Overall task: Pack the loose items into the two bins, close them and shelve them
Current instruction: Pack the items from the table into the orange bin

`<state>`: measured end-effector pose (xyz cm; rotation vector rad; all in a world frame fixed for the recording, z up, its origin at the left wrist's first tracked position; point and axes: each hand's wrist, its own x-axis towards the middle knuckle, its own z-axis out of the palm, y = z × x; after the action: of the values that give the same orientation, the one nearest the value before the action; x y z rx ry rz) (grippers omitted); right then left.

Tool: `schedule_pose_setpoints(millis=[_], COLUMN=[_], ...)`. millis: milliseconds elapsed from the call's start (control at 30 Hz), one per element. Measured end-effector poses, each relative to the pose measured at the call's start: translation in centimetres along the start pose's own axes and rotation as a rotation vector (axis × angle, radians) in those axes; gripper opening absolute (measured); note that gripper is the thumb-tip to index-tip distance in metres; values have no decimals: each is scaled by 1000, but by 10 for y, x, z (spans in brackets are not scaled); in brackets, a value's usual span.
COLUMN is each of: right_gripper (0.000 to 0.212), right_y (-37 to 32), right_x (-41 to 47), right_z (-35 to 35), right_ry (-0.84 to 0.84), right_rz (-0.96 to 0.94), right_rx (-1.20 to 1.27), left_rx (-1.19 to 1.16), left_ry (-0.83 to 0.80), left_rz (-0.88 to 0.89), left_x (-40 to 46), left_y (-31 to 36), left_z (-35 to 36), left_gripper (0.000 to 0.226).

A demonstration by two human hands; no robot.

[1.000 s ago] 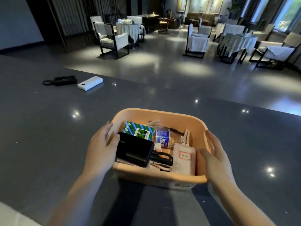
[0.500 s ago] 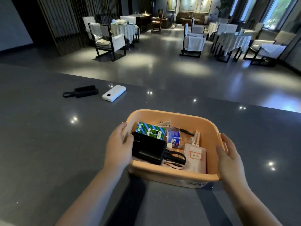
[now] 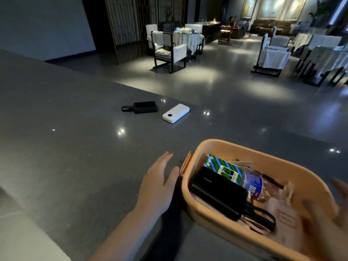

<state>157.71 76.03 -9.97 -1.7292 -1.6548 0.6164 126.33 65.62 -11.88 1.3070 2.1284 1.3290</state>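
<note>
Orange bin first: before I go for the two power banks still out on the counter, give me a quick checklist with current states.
1. Orange bin resting on the counter: ok.
2. Left hand free, fingers straight, beside the bin and gripping nothing: ok.
3. Right hand free: cannot tell, it is motion-blurred at the bin's right side.
4. Black power bank and white power bank lying loose on the counter, apart from each other, path to them unobstructed: ok.
5. Room in the bin for two more: not ok, it already looks crowded with another black power bank, a bottle and a green packet.
6. Lid for the bin: not ok, none in view.
</note>
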Motion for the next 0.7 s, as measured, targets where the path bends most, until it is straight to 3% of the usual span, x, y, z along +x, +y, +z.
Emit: schedule_pose_setpoints(millis=[233,333,533,700], right_gripper=[54,50,49,57], right_y=[-164,-208,-274,-294], right_x=[-66,-86,-59,11], right_z=[79,148,282,356], right_ry=[-294,-293,-261,-159], right_rz=[-484,-574,-217,-5], right_rx=[248,246,317,168], left_rx=[26,53,111,257], left_ry=[56,47,-94,-190], left_rz=[-65,-40,10,61], left_x=[60,102,173,258], left_y=[-47,-71,-128,-159], left_z=[-44,-60,-99,-116], left_gripper=[38,38,39,43])
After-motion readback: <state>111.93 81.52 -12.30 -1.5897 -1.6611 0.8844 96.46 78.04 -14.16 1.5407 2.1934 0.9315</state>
